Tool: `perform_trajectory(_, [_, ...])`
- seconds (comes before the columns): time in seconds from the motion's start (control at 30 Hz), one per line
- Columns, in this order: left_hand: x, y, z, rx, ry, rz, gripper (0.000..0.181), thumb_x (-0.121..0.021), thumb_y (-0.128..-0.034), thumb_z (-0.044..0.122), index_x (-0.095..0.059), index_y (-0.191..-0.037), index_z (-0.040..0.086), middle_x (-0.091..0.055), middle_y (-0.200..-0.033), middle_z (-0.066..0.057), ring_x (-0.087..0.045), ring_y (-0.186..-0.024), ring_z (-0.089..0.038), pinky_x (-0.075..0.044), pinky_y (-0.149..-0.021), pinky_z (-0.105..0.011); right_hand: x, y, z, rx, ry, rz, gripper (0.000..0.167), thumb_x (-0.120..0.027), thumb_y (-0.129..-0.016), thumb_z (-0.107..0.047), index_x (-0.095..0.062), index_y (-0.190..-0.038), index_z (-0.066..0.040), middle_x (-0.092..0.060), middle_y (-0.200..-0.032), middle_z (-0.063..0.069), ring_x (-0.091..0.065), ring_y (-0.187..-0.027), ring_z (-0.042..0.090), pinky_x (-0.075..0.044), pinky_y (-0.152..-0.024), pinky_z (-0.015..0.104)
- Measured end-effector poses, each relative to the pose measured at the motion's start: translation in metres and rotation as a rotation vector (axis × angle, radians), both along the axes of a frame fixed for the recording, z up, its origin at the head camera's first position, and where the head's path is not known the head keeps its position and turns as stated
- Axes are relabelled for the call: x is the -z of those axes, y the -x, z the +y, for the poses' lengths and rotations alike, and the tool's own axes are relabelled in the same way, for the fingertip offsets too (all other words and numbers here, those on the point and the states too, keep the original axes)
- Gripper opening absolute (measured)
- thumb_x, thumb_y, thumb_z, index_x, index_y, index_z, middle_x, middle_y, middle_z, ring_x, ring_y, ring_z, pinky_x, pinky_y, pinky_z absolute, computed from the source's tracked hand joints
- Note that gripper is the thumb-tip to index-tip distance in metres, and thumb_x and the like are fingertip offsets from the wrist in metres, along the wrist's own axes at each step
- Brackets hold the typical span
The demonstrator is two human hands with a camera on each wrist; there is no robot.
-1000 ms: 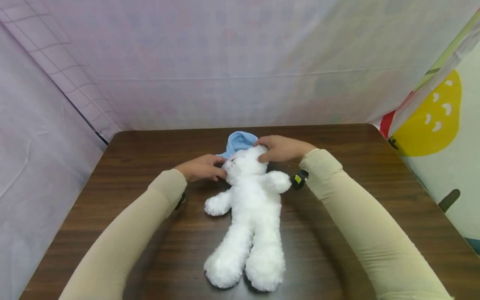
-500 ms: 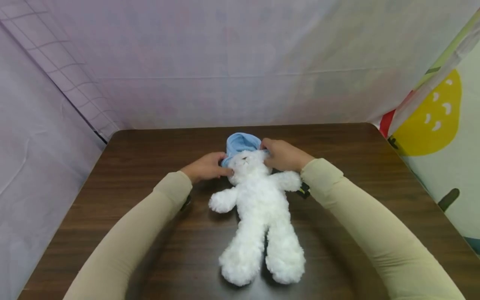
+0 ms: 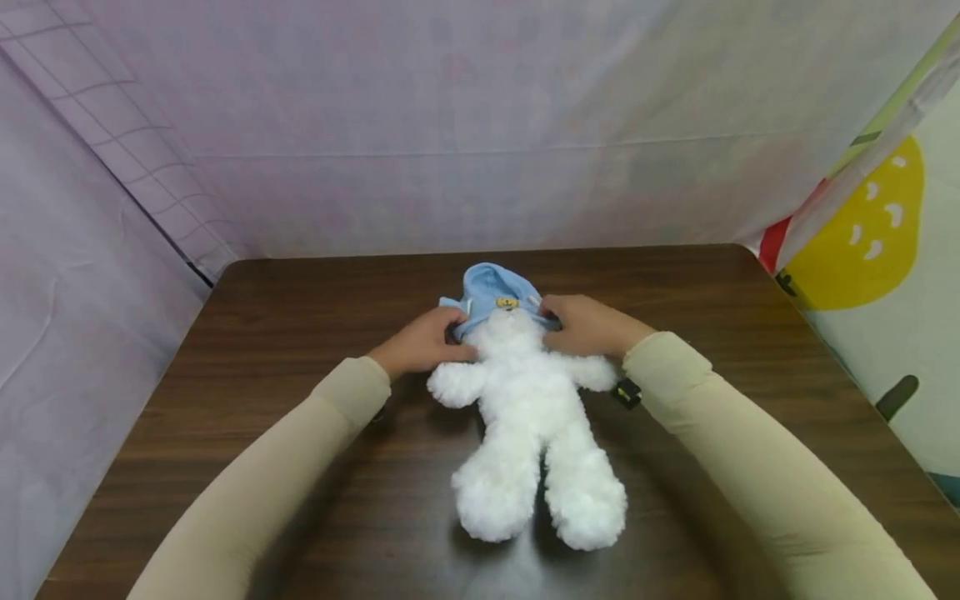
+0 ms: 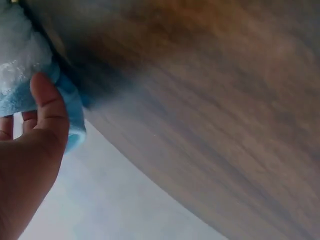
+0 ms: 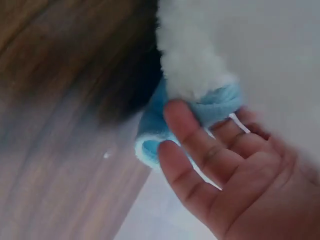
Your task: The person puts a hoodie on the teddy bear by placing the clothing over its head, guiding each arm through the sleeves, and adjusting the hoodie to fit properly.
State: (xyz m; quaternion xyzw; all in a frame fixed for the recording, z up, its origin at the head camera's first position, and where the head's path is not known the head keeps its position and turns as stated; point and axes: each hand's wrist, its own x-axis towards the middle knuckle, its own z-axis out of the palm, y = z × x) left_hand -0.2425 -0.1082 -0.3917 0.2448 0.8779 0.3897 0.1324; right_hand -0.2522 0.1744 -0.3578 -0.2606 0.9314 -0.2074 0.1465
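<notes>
A white fluffy stuffed toy (image 3: pixel 528 408) lies on its back, legs toward me, arms spread. A light blue cloth hat (image 3: pixel 491 287) with a small yellow patch covers the upper part of its head; the eyes are hidden. My left hand (image 3: pixel 426 340) grips the hat's edge at the left of the head, the thumb against the fur. On the opposite side my right hand (image 3: pixel 588 325) holds the hat's other edge. Close up, the right wrist view shows curled fingers on the blue fabric (image 5: pixel 220 107), and the left wrist view shows the left thumb (image 4: pixel 46 95) over it.
The dark brown wooden table (image 3: pixel 300 292) carries the toy near its middle. A pale curtain (image 3: pixel 375 167) hangs behind the table's far edge. At the right hangs a white cloth with a yellow fruit print (image 3: pixel 862 242).
The hat has come down over the toy's face, and its yellow patch now shows. Toy and hands have shifted slightly right; the toy's body has turned a little, its feet moving right.
</notes>
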Motion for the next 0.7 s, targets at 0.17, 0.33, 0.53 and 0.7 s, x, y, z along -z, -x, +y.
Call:
perform_trajectory(0.17, [0.006,-0.004,0.007,-0.065,0.057,0.049,0.036,-0.077,-0.0881,0.035,-0.054,-0.095,0.008,-0.048,-0.086,-0.006,-0.046,-0.079,-0.018,-0.04,-0.073,-0.033,0.01,-0.008,0.005,0.029,0.055,0.04,0.047,-0.066,-0.095,-0.022,-0.052,-0.132,0.004,-0.057,-0.126,0.02,-0.057,-0.111,0.032,-0.045,-0.094,0.051])
perform_trajectory(0.33, [0.009,-0.007,0.016,-0.134,0.044,0.09,0.035,-0.076,-0.0876,0.032,-0.05,-0.079,0.01,-0.042,-0.074,-0.001,-0.042,-0.072,-0.016,-0.037,-0.068,-0.031,0.025,-0.011,0.003,0.089,0.13,0.152,0.032,-0.067,-0.093,-0.018,-0.059,-0.115,0.004,-0.062,-0.104,0.016,-0.058,-0.091,0.029,-0.046,-0.085,0.047])
perform_trajectory(0.53, [0.006,-0.007,0.019,-0.134,0.019,0.157,0.041,-0.072,-0.0862,0.023,-0.037,-0.067,0.014,-0.028,-0.062,0.003,-0.027,-0.059,-0.012,-0.03,-0.06,-0.028,0.033,-0.012,0.0,0.13,0.162,0.189,0.016,-0.065,-0.094,-0.018,-0.057,-0.095,-0.005,-0.052,-0.071,0.005,-0.047,-0.064,0.019,-0.04,-0.066,0.038])
perform_trajectory(0.7, [-0.001,-0.007,0.021,-0.139,0.046,0.251,0.046,-0.067,-0.084,0.015,-0.029,-0.06,0.015,-0.019,-0.06,0.004,-0.017,-0.059,-0.011,-0.022,-0.058,-0.028,0.037,-0.012,-0.005,0.142,0.198,0.247,0.029,-0.063,-0.094,-0.014,-0.044,-0.072,-0.01,-0.028,-0.06,-0.001,-0.026,-0.055,0.014,-0.029,-0.058,0.033])
